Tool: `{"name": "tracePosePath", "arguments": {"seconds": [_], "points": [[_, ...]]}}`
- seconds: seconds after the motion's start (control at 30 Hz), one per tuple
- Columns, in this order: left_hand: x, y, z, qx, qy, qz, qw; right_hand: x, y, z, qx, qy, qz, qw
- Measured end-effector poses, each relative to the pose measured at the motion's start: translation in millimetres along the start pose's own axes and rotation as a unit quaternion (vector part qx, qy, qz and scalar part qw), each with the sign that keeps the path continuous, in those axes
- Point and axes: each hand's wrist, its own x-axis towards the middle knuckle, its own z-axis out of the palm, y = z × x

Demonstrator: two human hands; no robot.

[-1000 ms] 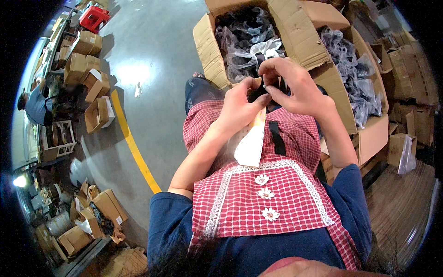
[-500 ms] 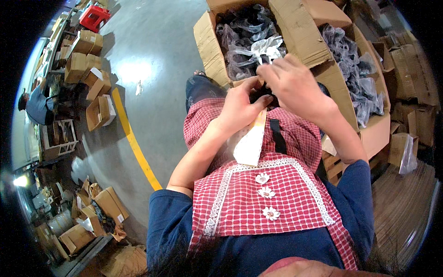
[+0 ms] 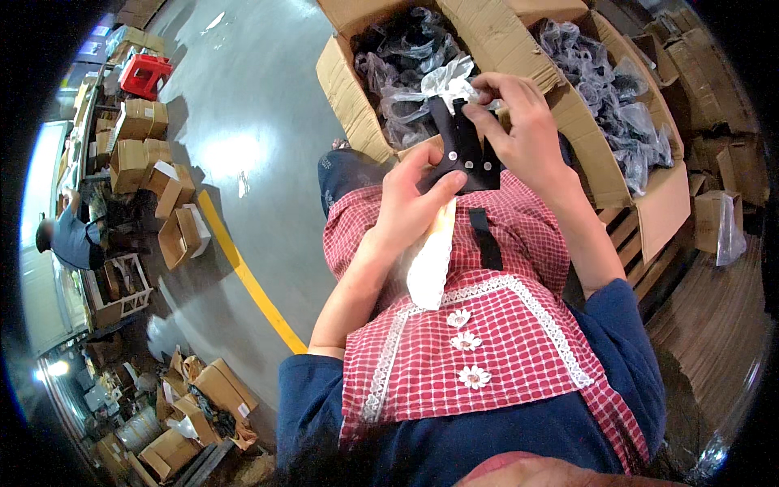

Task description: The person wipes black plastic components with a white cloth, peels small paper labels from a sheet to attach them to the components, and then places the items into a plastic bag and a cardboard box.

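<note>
My left hand pinches a black flat piece with pale round dots like snaps or buttons between thumb and fingers, over my lap. Its exact kind I cannot make out. At its upper end my right hand holds a black narrow part with thumb and fingertips. A long white strip with a yellowish upper part hangs below my left hand onto the red checked apron. Just beyond the hands, an open cardboard box holds dark items in clear plastic bags, with a whitish bag on top.
To the right stands a second open carton full of bagged dark items. A short black strap lies on my lap. Along the left, beyond a yellow floor line, are cartons, a red plastic stool and another person.
The black piece has opened out into view, its dots showing. My right hand has shifted from above my left hand to the piece's upper end. The whole view has turned slightly.
</note>
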Motion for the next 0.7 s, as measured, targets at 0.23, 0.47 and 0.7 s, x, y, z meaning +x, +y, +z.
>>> {"name": "tracePosePath", "arguments": {"seconds": [0.23, 0.47, 0.7], "points": [[3, -4, -3, -0.068, 0.002, -0.048, 0.997, -18, -2, -8, 0.024, -0.071, -0.005, 0.997], [2, -9, -4, -0.038, 0.002, -0.073, 0.997, -18, -3, -10, -0.065, -0.081, -0.096, 0.99], [5, -6, -5, -0.036, -0.006, -0.086, 0.996, -16, -6, -9, -0.129, -0.089, -0.186, 0.97]]}}
